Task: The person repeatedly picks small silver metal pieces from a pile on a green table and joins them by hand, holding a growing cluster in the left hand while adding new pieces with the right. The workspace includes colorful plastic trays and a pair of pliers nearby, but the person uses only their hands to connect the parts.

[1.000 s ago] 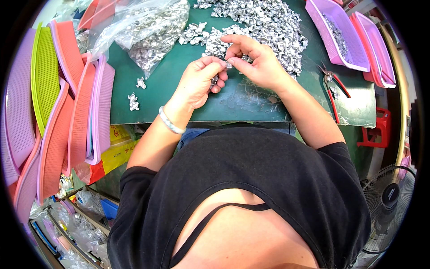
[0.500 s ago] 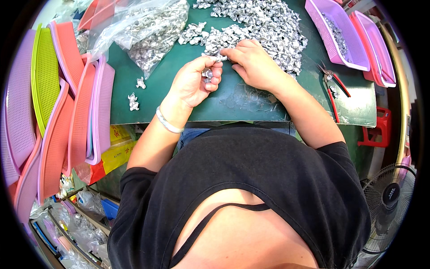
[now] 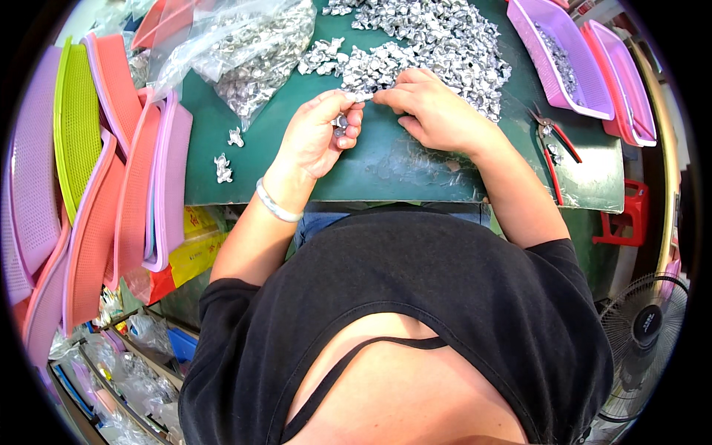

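My left hand point(image 3: 321, 130) is closed on small silvery metal pieces. One metal piece point(image 3: 363, 96) sticks out from its thumb and forefinger, and more show under the curled fingers. The fingertips of my right hand point(image 3: 437, 111) meet the far end of that piece, pinched together; whether they grip it or only touch it is hard to see. Just beyond both hands spreads a big heap of like metal pieces point(image 3: 445, 44) on the green table point(image 3: 311, 178). Two loose pieces point(image 3: 223, 168) lie to the left of my left hand.
A clear plastic bag point(image 3: 256, 70) full of metal pieces lies at the back left. Stacked plastic baskets point(image 3: 78, 133) stand along the left. On the right are red-handled cutters point(image 3: 549, 130) and a purple basket point(image 3: 545, 44) with parts. A fan point(image 3: 641, 326) stands at lower right.
My right hand has shifted slightly right and down, and its fingers have drawn back a little along the piece. My left hand still holds its pieces, almost unmoved.
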A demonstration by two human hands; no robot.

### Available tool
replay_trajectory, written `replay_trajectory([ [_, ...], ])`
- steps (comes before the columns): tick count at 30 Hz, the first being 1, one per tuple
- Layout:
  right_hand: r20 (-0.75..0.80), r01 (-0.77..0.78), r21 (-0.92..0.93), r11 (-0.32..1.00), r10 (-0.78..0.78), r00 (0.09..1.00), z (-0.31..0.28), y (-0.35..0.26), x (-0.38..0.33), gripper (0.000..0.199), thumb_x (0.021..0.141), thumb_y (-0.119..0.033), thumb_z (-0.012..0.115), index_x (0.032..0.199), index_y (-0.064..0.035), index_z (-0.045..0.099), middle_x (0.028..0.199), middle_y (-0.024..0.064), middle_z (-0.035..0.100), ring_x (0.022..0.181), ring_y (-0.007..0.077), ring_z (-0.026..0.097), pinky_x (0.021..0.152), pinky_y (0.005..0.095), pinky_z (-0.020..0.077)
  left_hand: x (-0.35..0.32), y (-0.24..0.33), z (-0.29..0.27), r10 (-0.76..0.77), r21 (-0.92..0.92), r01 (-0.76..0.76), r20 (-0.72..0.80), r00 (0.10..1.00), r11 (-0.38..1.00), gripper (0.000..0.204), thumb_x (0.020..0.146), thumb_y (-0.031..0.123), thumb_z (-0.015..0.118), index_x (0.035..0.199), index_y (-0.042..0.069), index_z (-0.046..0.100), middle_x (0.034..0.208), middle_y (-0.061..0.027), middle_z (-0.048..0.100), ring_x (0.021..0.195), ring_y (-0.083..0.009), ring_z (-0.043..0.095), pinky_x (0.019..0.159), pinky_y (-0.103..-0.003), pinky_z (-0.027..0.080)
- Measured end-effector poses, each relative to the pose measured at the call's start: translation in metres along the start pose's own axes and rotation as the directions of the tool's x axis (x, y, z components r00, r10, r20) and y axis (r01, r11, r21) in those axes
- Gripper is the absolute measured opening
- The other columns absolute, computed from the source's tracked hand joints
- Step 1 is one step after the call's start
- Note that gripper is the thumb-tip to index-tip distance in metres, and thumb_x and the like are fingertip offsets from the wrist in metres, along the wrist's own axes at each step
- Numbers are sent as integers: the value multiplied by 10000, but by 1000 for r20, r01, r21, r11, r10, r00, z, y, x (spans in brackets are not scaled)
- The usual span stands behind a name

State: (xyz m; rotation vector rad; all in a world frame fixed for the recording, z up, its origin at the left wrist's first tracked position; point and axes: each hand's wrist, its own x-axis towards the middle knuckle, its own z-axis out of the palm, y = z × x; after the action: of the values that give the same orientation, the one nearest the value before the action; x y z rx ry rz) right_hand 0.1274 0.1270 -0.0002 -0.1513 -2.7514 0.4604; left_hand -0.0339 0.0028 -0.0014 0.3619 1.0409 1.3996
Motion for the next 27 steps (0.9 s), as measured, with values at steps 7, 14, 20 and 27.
replay_trajectory([
  [7,116,37,41,998,-41,992,-5,6,2,440,621,7,544,1056,-60,556,915,106,566,931,282,491,842,382,368,18,24,36,13,203,-8,-24,1000,979,143,841,148,506,807,9,520,610,-14,480,508,-65,421,384,-169,292],
  [14,-40,96,-127,987,-102,994,5,9,-7,187,757,-116,457,888,-102,590,846,56,586,916,208,515,806,331,379,85,49,175,-12,482,-148,312,950,864,173,840,174,520,790,12,553,610,6,477,511,-66,416,409,-183,286],
  [20,-174,78,187,979,-45,984,2,10,-7,215,781,-105,450,939,-43,581,980,132,588,952,287,532,832,372,405,117,29,247,-146,249,41,420,896,968,360,909,259,416,1024,-75,483,862,-128,505,702,-165,501,582,-237,458],
  [27,65,-273,421,865,271,960,-12,3,-10,268,820,-104,443,1045,2,541,1081,228,542,1039,330,502,889,380,384,101,16,183,-169,-179,321,567,806,930,498,930,288,301,1148,-158,337,1110,-297,419,1092,-413,413,977,-465,358],
])
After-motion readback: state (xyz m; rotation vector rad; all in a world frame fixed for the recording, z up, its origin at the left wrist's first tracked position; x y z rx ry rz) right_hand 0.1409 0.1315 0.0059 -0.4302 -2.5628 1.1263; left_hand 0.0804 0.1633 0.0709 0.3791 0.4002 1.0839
